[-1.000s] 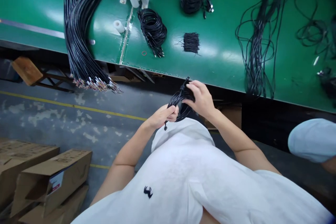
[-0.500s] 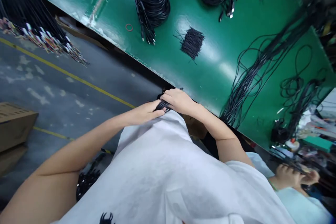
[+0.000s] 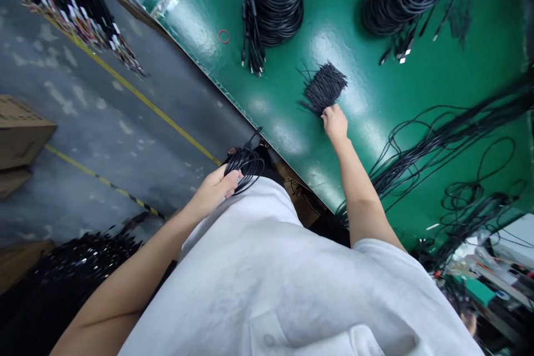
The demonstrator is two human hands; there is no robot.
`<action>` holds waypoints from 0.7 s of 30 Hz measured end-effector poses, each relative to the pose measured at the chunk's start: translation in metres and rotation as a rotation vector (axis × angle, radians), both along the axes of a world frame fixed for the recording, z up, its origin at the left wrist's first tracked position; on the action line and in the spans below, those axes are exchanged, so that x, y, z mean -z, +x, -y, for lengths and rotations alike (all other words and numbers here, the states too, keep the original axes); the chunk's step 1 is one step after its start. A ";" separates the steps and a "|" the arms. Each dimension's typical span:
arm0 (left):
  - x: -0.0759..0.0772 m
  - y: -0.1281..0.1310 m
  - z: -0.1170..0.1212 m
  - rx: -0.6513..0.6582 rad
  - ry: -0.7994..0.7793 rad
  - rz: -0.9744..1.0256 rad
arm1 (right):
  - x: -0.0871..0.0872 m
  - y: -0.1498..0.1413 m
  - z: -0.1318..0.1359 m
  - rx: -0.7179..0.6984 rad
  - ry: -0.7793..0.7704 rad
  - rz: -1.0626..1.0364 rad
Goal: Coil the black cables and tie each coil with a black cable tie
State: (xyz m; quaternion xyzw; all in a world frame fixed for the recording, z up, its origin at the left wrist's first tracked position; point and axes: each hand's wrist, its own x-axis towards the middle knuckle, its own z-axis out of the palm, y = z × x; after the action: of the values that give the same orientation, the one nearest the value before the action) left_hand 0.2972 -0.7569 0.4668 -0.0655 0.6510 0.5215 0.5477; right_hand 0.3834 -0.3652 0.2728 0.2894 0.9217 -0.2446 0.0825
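My left hand (image 3: 213, 193) is closed around a small coil of black cable (image 3: 250, 166), held in front of my waist just off the table edge. Out over the green table (image 3: 287, 105), my right hand (image 3: 336, 124) reaches to the near edge of a pile of short black twist ties (image 3: 326, 84). Its fingers are pinched together at the ties; how many they grip is hidden. Beyond the pile lie two big coils of black cable, one coil (image 3: 283, 16) to the left and another coil (image 3: 379, 8) to the right, with plugs showing.
A red rubber band (image 3: 224, 36) lies near the table's left edge. Long loose black cables (image 3: 434, 147) run across the right side. Cables with bare coloured ends (image 3: 79, 16) hang at upper left. Cardboard boxes (image 3: 25, 128) stand on the floor at left.
My right hand has left the cable at my waist and moved out to the twist ties. My left hand keeps the cable, which now shows as a loose coil. The view has shifted.
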 end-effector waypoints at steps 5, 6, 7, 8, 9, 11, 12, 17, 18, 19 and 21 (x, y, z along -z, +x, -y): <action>0.006 -0.012 -0.016 0.032 -0.042 -0.199 | -0.033 0.015 0.005 0.203 -0.076 -0.165; 0.006 -0.014 -0.019 0.056 -0.053 -0.241 | -0.044 0.022 0.016 0.258 -0.100 -0.201; 0.006 -0.017 -0.022 0.088 -0.059 -0.279 | -0.056 0.029 0.031 0.289 -0.123 -0.232; 0.006 -0.019 -0.025 0.128 -0.059 -0.316 | -0.069 0.037 0.052 0.285 -0.136 -0.255; 0.006 -0.021 -0.029 0.177 -0.054 -0.353 | -0.080 0.044 0.077 0.257 -0.176 -0.272; 0.006 -0.022 -0.035 0.290 -0.015 -0.428 | -0.099 0.051 0.136 0.185 -0.350 -0.288; 0.006 -0.022 -0.038 0.346 0.020 -0.459 | -0.105 0.049 0.166 0.167 -0.584 -0.270; 0.011 -0.016 -0.045 0.555 0.350 -0.303 | -0.126 -0.002 0.247 0.511 -1.154 -0.445; 0.012 -0.016 -0.043 0.541 0.415 -0.244 | -0.131 -0.012 0.249 0.561 -1.178 -0.537; 0.012 -0.017 -0.041 0.497 0.467 -0.198 | -0.137 -0.020 0.248 0.585 -1.206 -0.614; 0.014 -0.022 -0.035 0.348 0.531 -0.155 | -0.150 -0.029 0.245 0.612 -1.255 -0.714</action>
State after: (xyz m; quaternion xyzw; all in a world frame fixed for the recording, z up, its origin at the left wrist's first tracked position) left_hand 0.2757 -0.7219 0.4529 0.2318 0.5333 0.5751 0.5754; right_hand 0.3544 -0.6097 0.4227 0.3337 0.4614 -0.8097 -0.1418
